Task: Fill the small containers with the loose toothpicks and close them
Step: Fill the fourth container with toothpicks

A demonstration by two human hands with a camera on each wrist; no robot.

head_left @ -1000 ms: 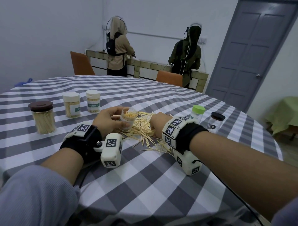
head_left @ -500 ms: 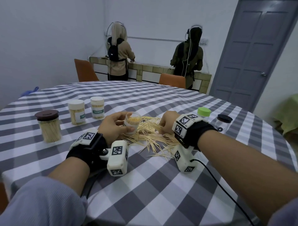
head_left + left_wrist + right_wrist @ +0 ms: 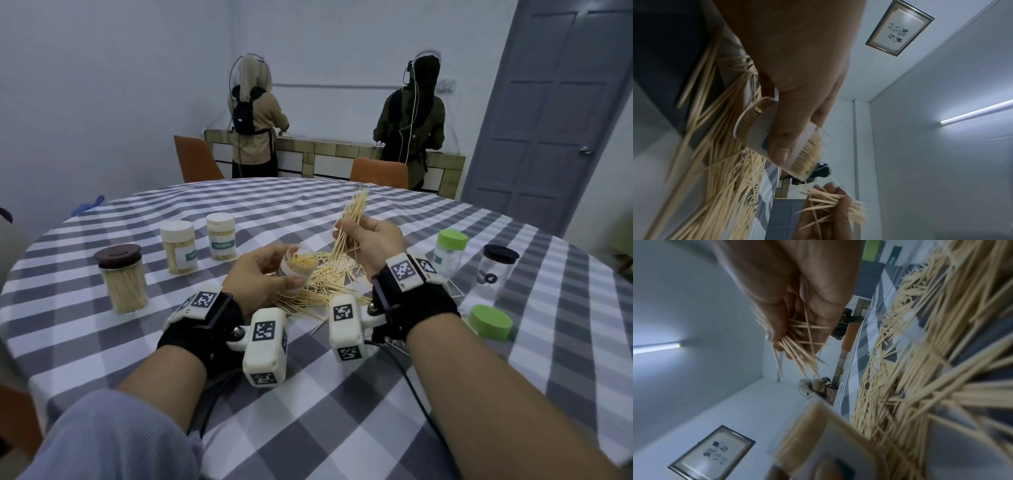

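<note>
- Nearest the camera, the left hand (image 3: pixel 263 277) curled its fingers and thumb round an open small container (image 3: pixel 297 274) packed with toothpicks, tilted just above the pile of loose toothpicks (image 3: pixel 329 284).
- Just beyond, the right hand (image 3: pixel 370 243) pinched a bundle of toothpicks (image 3: pixel 352 219), raised over the pile, tips fanning upward.
- On the checked table (image 3: pixel 308 394), a green lid (image 3: pixel 490 322) lay at right, near a green-capped jar (image 3: pixel 449 251) and a black-capped jar (image 3: pixel 496 270).
- Farther left stood a brown-lidded jar (image 3: pixel 121 277) and two white-lidded jars (image 3: pixel 200 245), all holding toothpicks.
</note>
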